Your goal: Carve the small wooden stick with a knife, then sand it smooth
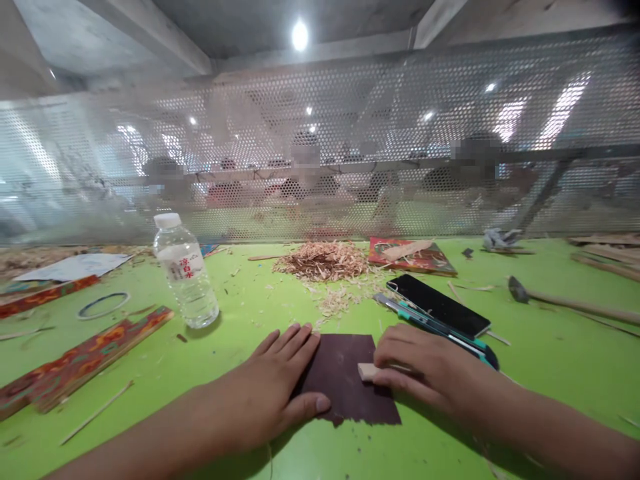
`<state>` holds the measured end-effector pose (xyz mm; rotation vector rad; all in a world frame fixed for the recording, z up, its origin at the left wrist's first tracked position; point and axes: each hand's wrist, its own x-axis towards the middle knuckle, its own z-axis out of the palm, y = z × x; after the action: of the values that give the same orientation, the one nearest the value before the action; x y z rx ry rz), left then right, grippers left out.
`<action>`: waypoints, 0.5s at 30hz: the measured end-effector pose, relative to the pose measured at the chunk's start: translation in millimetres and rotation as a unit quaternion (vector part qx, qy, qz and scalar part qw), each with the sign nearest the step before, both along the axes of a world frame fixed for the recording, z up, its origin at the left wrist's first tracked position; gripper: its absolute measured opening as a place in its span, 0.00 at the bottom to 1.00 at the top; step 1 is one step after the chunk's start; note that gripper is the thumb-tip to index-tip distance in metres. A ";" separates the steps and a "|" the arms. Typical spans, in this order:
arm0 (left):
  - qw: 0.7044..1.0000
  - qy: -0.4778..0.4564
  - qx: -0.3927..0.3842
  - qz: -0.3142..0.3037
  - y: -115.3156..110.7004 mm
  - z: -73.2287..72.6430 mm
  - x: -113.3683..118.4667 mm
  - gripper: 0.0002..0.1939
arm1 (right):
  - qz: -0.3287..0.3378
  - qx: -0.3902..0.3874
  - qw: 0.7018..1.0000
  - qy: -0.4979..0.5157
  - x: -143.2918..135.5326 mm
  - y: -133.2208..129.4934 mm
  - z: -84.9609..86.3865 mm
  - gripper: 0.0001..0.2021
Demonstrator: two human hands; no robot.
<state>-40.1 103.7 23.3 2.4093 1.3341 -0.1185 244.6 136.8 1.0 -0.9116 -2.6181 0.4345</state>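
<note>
A dark brown sheet of sandpaper (345, 360) with a ragged near edge lies flat on the green table. My left hand (280, 380) rests on its left side, fingers stretched out and thumb on the sheet. Over its right side, my right hand (425, 363) pinches a small pale piece of wood (367, 372), whose squared end touches or sits just above the sheet; most of the piece is hidden by my fingers. Just behind that hand lie a utility knife (435, 327) with a teal and dark handle and a black phone (440, 303).
A water bottle (187, 277) stands left of centre. Wood shavings (325, 260) are heaped at the back, beside a red patterned board (425, 263). Painted wood strips (100, 360) lie left; a hammer (560, 297) lies right. A perforated metal screen (320, 167) closes the far edge, people behind it.
</note>
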 end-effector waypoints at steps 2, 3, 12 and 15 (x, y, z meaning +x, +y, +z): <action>1.000 0.001 0.001 -0.001 0.3 -0.7 -0.7 0.44 | 0.003 0.009 1.000 -0.004 0.0 -1.4 -0.7 0.13; 1.000 0.002 0.002 -0.003 0.4 -1.1 -1.2 0.44 | 0.013 0.015 1.000 -0.008 -0.1 -2.6 -1.2 0.13; 1.000 0.022 -0.001 -0.014 3.7 1.1 -2.8 0.45 | 0.039 0.070 0.997 0.000 -2.1 1.0 -10.8 0.12; 0.999 0.028 -0.003 -0.016 2.8 1.4 -3.2 0.46 | 0.016 0.087 0.996 -0.021 -0.8 7.1 -8.4 0.12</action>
<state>-43.3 106.5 24.7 2.4402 1.3167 -0.1997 243.8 143.9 -7.3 -0.8320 -2.6610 0.1919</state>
